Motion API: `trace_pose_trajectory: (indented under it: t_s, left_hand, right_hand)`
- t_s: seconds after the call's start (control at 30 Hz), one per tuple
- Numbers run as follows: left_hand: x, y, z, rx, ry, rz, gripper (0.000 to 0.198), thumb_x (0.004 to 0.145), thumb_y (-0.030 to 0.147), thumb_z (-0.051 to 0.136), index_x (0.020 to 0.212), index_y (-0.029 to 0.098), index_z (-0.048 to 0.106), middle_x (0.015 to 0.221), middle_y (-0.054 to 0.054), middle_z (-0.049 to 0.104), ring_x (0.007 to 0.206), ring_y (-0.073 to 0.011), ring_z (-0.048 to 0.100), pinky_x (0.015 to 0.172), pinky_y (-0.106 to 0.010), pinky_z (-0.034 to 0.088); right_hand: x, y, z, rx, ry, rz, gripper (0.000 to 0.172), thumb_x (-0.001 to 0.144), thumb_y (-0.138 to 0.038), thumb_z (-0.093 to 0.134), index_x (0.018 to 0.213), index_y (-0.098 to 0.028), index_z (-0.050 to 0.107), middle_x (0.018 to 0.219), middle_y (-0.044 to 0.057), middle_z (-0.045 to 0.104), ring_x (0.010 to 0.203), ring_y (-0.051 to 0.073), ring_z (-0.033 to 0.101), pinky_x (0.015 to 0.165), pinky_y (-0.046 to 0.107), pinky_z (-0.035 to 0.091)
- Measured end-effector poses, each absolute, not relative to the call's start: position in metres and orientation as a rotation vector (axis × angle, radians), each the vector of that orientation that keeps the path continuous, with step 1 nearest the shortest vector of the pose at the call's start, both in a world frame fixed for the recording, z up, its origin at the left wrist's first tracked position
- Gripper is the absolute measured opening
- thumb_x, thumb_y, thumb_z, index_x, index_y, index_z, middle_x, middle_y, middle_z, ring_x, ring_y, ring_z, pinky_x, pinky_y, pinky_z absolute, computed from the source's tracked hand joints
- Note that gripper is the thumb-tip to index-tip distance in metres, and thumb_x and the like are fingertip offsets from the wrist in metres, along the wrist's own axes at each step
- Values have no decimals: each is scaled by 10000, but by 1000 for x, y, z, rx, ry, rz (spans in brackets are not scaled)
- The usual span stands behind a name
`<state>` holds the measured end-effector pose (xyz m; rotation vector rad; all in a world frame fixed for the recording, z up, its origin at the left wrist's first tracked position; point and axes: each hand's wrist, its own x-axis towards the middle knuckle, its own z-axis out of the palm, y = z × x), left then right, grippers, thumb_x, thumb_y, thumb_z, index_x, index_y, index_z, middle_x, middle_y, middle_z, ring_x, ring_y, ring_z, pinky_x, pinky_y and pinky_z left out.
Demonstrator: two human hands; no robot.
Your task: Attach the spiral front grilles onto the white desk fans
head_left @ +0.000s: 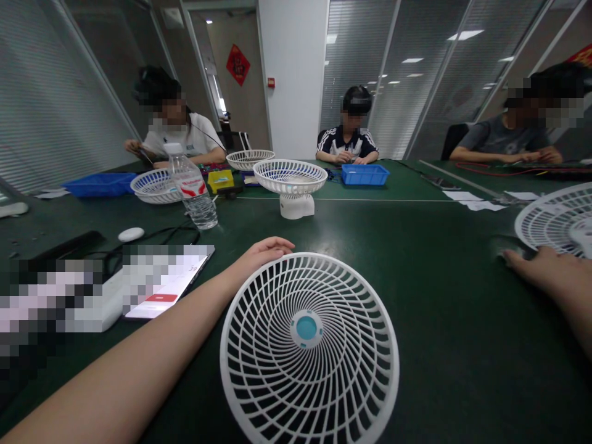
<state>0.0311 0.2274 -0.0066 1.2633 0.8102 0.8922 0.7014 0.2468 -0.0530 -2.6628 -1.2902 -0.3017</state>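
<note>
A round white fan grille (309, 348) with a teal centre cap lies flat on the green table in front of me. My left hand (263, 251) rests at its far rim, fingers curled down over the edge and touching it. My right hand (539, 270) lies on the table at the far right, fingers stretched toward a small dark object (509, 249), beside another white grille (555, 225). Whether that hand grips anything is unclear.
A phone (166, 280) and cables lie at left, with a water bottle (192, 188) behind. A fan base carrying a grille (291, 185) stands mid-table. More grilles, blue trays (364, 174) and three seated people line the far side.
</note>
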Motion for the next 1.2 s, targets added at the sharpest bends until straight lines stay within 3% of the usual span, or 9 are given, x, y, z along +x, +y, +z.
trace_pose_trajectory:
  t_s: [0.17,0.37,0.53,0.73,1.0,1.2]
  left_hand:
    - [31,229,-7,1243,820,887,312,734,298,728,1009,164,669,910,-36,689,836,-160,645,809,-295,476]
    - [31,230,-6,1256,826,873,307,742,312,724,1009,170,669,923,-37,689,844,-164,646,812,-296,475]
    - [32,228,-5,1273,875,873,308,747,322,708,1008,166,663,919,-45,688,842,-180,644,811,-317,478]
    - [29,228,-5,1262,859,844,281,789,317,681,1038,187,661,961,-42,686,880,-181,647,841,-326,479]
    - [31,228,-6,1262,836,892,301,755,321,715,1013,172,676,920,-36,689,845,-164,642,814,-294,473]
    - [31,227,-4,1267,848,863,316,752,341,721,1009,163,674,915,-44,696,855,-171,647,821,-298,471]
  right_hand:
    - [653,239,-24,-2794,-1276,-192,885,803,-757,272,1335,-85,494,1313,309,411,1209,469,337,847,608,237]
    - [587,231,1,-2817,-1641,-354,770,852,-723,213,1261,-170,558,1155,214,548,1054,378,497,848,528,343]
    - [532,229,-2,-2508,-2079,-580,703,878,-687,216,1126,-181,636,980,184,588,956,355,536,764,427,405]
    - [500,230,-4,-2337,-2269,-605,561,919,-564,274,1129,-183,627,1019,179,598,993,335,525,823,425,398]
    - [500,228,-1,-2398,-2206,-581,511,933,-501,291,1081,-127,606,1021,190,620,970,337,558,789,435,412]
    - [501,228,-1,-2407,-2182,-527,478,946,-440,281,1259,-147,492,1027,177,636,936,328,595,723,397,422]
